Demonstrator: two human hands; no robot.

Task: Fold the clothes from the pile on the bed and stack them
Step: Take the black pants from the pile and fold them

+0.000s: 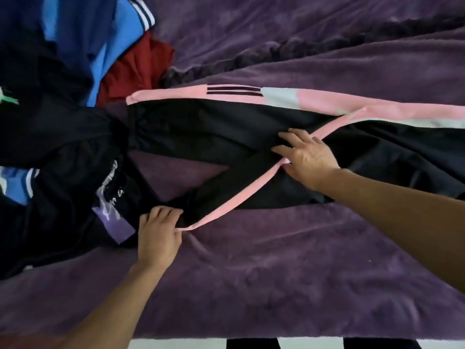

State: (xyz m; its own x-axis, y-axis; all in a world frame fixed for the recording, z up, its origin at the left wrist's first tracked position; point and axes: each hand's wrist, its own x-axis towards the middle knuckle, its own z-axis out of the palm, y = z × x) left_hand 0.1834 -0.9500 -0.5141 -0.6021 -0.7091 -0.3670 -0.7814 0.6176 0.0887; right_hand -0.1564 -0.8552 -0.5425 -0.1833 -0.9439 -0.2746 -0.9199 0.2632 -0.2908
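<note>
The left hand point(158, 231) pinches the cuff end of the near leg of the black track pants point(226, 127) with pink side stripes, laid across the purple blanket point(251, 273). The right hand point(305, 154) presses flat, fingers spread, where the legs cross. The clothes pile point(63, 96) lies at left.

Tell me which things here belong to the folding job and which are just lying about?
In the job:
black track pants with pink stripes
left hand
right hand
clothes pile

Lying about:
purple blanket
black-and-white striped strip
</note>
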